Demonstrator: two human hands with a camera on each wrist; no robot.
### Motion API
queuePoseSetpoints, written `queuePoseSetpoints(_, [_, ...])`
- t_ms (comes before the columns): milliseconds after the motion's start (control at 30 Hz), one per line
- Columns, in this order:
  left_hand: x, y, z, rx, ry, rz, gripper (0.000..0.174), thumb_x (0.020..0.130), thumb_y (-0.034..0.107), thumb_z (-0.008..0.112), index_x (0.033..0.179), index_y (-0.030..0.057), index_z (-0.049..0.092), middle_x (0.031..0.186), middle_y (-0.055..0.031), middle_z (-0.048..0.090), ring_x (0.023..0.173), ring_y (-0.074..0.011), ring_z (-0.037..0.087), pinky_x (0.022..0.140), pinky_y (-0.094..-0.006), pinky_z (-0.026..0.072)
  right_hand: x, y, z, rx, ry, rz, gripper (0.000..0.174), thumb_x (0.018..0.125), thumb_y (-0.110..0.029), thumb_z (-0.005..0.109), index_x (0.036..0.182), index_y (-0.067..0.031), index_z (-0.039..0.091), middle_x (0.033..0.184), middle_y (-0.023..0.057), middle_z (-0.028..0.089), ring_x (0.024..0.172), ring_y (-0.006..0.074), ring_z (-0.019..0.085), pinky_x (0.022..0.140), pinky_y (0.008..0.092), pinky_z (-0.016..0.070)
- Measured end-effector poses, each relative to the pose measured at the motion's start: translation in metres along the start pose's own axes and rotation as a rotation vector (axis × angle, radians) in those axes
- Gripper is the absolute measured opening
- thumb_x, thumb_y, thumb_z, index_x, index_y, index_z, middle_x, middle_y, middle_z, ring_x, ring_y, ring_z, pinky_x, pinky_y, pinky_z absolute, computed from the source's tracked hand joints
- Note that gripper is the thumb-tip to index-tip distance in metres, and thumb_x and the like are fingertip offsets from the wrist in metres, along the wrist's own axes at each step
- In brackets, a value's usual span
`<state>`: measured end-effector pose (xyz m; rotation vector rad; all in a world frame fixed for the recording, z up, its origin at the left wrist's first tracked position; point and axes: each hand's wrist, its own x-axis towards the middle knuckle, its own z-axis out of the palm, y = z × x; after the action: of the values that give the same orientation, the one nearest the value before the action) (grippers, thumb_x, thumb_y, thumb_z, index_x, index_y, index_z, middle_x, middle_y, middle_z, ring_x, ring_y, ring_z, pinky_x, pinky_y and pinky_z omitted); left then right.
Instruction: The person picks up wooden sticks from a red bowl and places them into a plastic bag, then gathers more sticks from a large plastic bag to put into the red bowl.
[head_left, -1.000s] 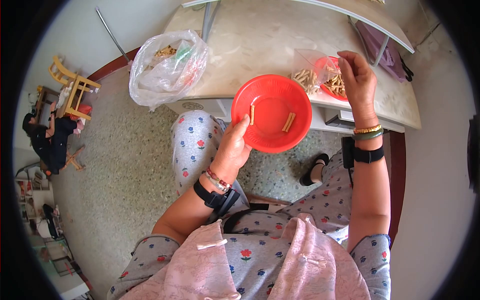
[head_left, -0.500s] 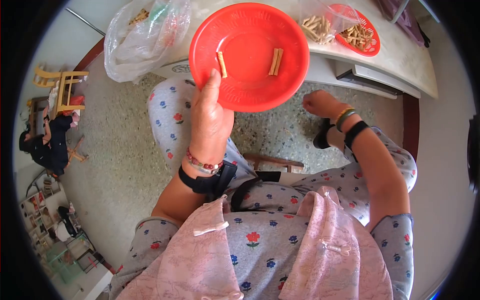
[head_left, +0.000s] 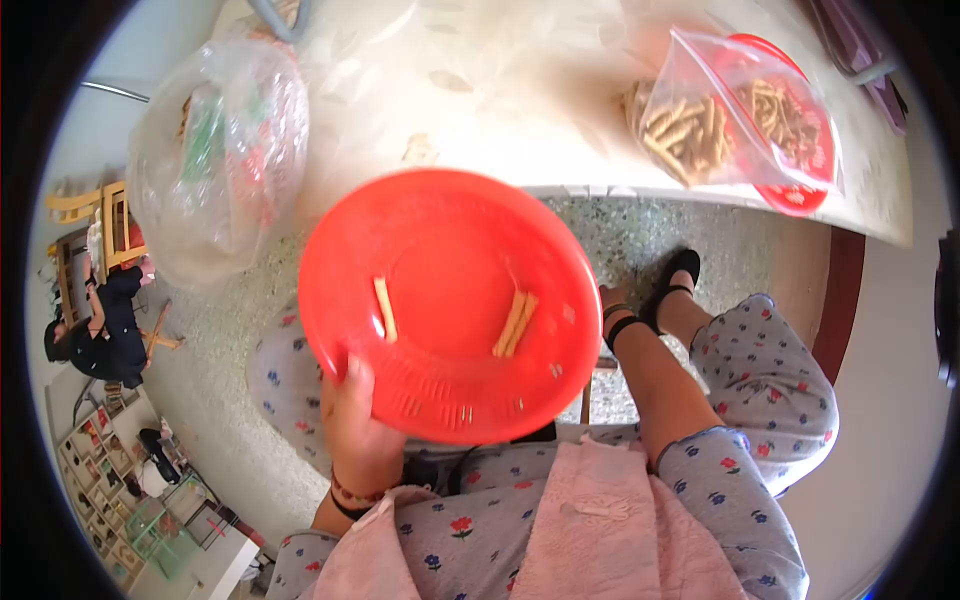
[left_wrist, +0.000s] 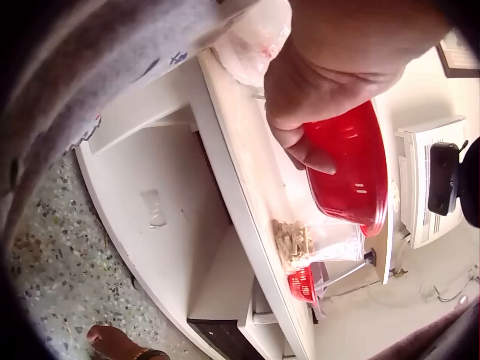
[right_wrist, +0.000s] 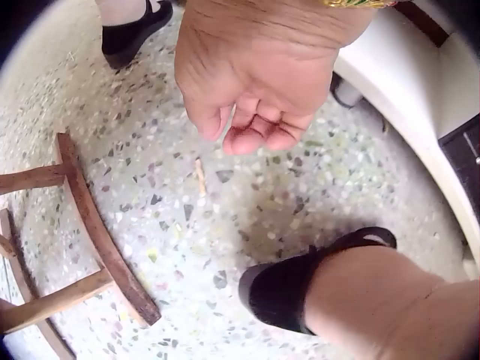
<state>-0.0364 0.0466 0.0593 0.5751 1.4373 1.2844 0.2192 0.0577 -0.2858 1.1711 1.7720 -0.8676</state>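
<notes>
My left hand [head_left: 356, 405] grips the near rim of a red plastic plate [head_left: 450, 260], thumb on top. Three short tan sticks lie in it: one at the left [head_left: 384, 308] and a pair at the right [head_left: 515, 323]. In the left wrist view the fingers [left_wrist: 311, 154] curl under the plate [left_wrist: 352, 176]. My right arm [head_left: 655, 385] reaches down behind the plate, which hides the hand in the head view. The right hand [right_wrist: 234, 133] hangs just above the speckled floor, fingers loosely curled and holding nothing. One tan stick [right_wrist: 199, 176] lies on the floor right under it.
On the table [head_left: 480, 90] are a clear bag of sticks [head_left: 690, 125], a red basket [head_left: 805, 150] and a large plastic bag [head_left: 215, 150]. Near the right hand are a wooden stool frame [right_wrist: 90, 232] and my black shoes [right_wrist: 300, 289].
The plate has come nearer and lower, in front of my lap. My right hand dropped from the table to just above the floor, and the view has tipped downward.
</notes>
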Motion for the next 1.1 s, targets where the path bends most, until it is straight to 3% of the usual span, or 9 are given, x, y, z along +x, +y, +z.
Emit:
queuePoseSetpoints(33, [-0.001,0.000,-0.003,0.262,-0.005,0.017,0.042,0.097,0.022,0.040,0.131,-0.0029,0.038,0.127,-0.0149,0.048,0.113,-0.0235,0.051,0.096,-0.0381,0.0399,-0.003,-0.001,-0.005,0.006,-0.037,-0.014,0.029,0.091,-0.019,0.047,0.113,-0.0082,0.062,0.122,0.0110,0.055,0.112,0.0284,0.053,0.091,0.0430,0.0439])
queuePoseSetpoints(233, [-0.001,-0.001,0.007,0.089,0.052,-0.025,0.048,0.093,0.031,0.048,0.127,-0.0021,0.041,0.124,-0.0131,0.051,0.110,-0.0228,0.052,0.091,-0.0367,0.0434,0.034,-0.002,0.024,-0.009,-0.148,-0.029,0.032,0.089,-0.021,0.050,0.116,-0.0078,0.060,0.124,0.0104,0.051,0.116,0.0274,0.047,0.091,0.0443,0.0398])
queuePoseSetpoints(300, [0.000,0.001,0.007,0.110,0.047,-0.065,0.050,0.092,0.032,0.049,0.128,-0.0017,0.041,0.124,-0.0132,0.051,0.110,-0.0234,0.052,0.091,-0.0373,0.0438,0.033,0.000,0.027,-0.049,-0.100,-0.034,0.033,0.091,-0.026,0.043,0.111,-0.0093,0.062,0.124,0.0098,0.054,0.115,0.0257,0.051,0.091,0.0440,0.0411])
queuePoseSetpoints(433, [0.003,-0.004,0.018,0.074,0.050,-0.101,0.052,0.091,0.033,0.051,0.130,-0.0005,0.040,0.125,-0.0141,0.050,0.111,-0.0251,0.053,0.091,-0.0387,0.0442,0.045,0.001,0.044,0.099,0.086,0.021,0.028,0.089,-0.018,0.044,0.106,-0.0096,0.065,0.117,0.0093,0.058,0.109,0.0254,0.056,0.089,0.0418,0.0433])
queuePoseSetpoints(667, [0.008,-0.010,0.025,0.035,0.019,-0.057,0.048,0.094,0.029,0.045,0.131,-0.0011,0.038,0.128,-0.0152,0.048,0.114,-0.0262,0.051,0.094,-0.0401,0.0421,0.028,0.009,0.008,0.137,-0.011,-0.089,0.028,0.086,-0.014,0.046,0.105,-0.0023,0.064,0.114,0.0162,0.059,0.105,0.0304,0.059,0.087,0.0421,0.0483])
queuePoseSetpoints(767, [0.011,-0.009,0.023,0.097,-0.065,-0.041,0.046,0.096,0.024,0.042,0.133,-0.0020,0.035,0.131,-0.0154,0.045,0.117,-0.0272,0.048,0.098,-0.0410,0.0398,0.025,0.011,-0.007,0.111,0.064,-0.088,0.029,0.086,-0.013,0.045,0.106,-0.0018,0.062,0.113,0.0174,0.059,0.106,0.0314,0.058,0.088,0.0417,0.0482])
queuePoseSetpoints(867, [0.014,-0.009,0.031,-0.184,-0.150,-0.052,0.046,0.096,0.021,0.041,0.134,-0.0025,0.032,0.133,-0.0156,0.043,0.119,-0.0276,0.047,0.099,-0.0416,0.0382,0.019,0.015,-0.029,0.074,0.130,-0.124,0.028,0.086,-0.011,0.049,0.111,-0.0006,0.060,0.122,0.0167,0.053,0.113,0.0318,0.053,0.089,0.0419,0.0474])
queuePoseSetpoints(933, [0.013,-0.008,0.033,-0.199,-0.195,-0.050,0.047,0.096,0.022,0.043,0.135,-0.0021,0.032,0.133,-0.0156,0.043,0.121,-0.0276,0.045,0.101,-0.0420,0.0371,0.006,0.019,-0.048,0.193,0.317,-0.248,0.027,0.084,-0.008,0.050,0.107,-0.0011,0.061,0.121,0.0166,0.052,0.112,0.0322,0.052,0.089,0.0436,0.0464])
queuePoseSetpoints(1100, [0.007,-0.015,0.035,-0.287,-0.341,0.035,0.047,0.095,0.020,0.045,0.135,-0.0027,0.033,0.133,-0.0162,0.043,0.121,-0.0272,0.046,0.100,-0.0427,0.0379,-0.110,0.025,-0.110,0.048,0.608,-0.410,0.027,0.080,-0.009,0.050,0.104,-0.0050,0.061,0.113,0.0156,0.054,0.107,0.0305,0.054,0.088,0.0436,0.0439])
